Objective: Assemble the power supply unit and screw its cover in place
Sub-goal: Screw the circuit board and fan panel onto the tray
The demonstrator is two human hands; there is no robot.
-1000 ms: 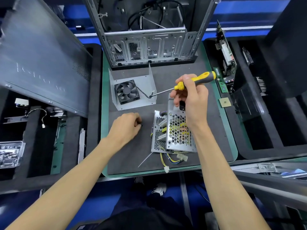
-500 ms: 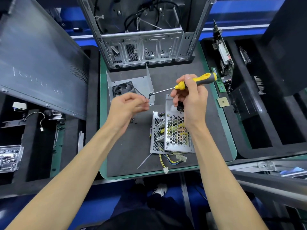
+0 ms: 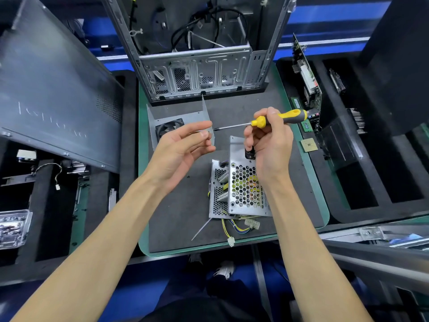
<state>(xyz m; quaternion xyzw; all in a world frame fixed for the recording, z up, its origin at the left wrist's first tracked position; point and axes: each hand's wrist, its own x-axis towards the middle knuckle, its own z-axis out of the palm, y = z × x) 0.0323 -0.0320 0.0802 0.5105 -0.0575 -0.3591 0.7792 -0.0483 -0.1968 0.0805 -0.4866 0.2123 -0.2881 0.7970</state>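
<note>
Grey mat [image 3: 176, 214] carries PSU [image 3: 241, 189], centre-near. Right hand [image 3: 270, 145] grips screwdriver [image 3: 264, 122], tip pointing left toward left hand [image 3: 183, 147], fingers loosely extended, likely loading screw; none discernible.

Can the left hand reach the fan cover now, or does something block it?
Probably yes: the left hand hovers open right before the fan cover, nothing between them. The screwdriver tip points nearby.
</note>
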